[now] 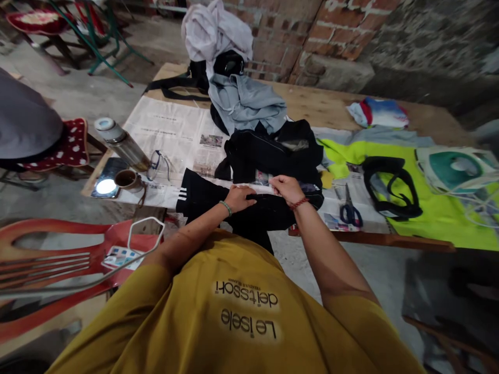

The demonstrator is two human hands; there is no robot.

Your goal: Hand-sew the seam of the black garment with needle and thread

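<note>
Black cloth (210, 195) under both hands, long axis 9-to-3. Left hand (239, 198) nearer striped end (182, 194) at 9, fingers loosely spread; right hand (288, 189) curled, hold unclear.

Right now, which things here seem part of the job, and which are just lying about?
Seemingly part of the job:
black garment, under the left hand
pale strip, at the right hand
possibly the scissors and iron, both untouched

Apparently just lying about:
bottle
mug
eyeglasses

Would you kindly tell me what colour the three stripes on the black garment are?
The stripes are white; they show best in the head view.
</note>
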